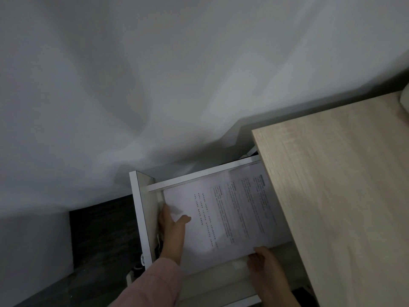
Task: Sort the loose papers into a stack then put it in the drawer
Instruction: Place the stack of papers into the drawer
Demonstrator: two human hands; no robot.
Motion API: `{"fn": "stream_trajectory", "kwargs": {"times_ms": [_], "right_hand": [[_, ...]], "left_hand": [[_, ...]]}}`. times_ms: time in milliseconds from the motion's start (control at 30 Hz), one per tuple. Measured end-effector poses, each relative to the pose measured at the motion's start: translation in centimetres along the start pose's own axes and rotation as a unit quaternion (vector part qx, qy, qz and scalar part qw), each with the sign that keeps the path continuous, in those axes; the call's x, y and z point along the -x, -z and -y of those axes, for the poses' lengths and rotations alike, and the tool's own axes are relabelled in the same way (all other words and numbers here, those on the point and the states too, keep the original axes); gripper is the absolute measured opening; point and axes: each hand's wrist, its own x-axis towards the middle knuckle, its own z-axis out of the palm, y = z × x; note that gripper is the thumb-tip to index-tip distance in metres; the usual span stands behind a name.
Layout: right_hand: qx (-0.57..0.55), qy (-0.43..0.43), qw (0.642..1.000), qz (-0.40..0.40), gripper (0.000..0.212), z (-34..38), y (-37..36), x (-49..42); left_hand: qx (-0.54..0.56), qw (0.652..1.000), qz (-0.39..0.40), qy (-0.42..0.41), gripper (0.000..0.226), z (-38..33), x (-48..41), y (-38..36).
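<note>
A pink padded sleeve [152,282] comes up from the bottom edge, and it belongs to the left arm. The left hand [171,227] holds the left edge of the stack of white printed papers [223,218]: the thumb lies on top of the top sheet and the fingers go under the edge, so they pinch the stack. The right hand [266,265] is at the near edge of the same stack, its fingers close together over the edge; I cannot tell if they grip it or only press on it. The stack lies inside the one open white drawer [199,175], which is pulled out from under the light wooden desk top [336,196]. One stack, two hands. Behind is a white wall [155,74], and a dark floor [101,235] is left of the drawer.
</note>
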Motion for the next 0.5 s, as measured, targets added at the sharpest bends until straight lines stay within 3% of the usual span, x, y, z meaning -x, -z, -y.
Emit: {"fn": "stream_trajectory", "kwargs": {"times_ms": [433, 500], "right_hand": [[0.032, -0.030, 0.997, 0.068, 0.019, 0.3, -0.2, 1.2], [0.031, -0.025, 0.997, 0.067, 0.010, 0.2, 0.4, 1.7]], "left_hand": [[0.028, 0.999, 0.016, -0.015, 0.077, -0.7, 0.1, 0.3], [0.017, 0.999, 0.016, -0.023, 0.079, -0.8, 0.5, 0.1]]}}
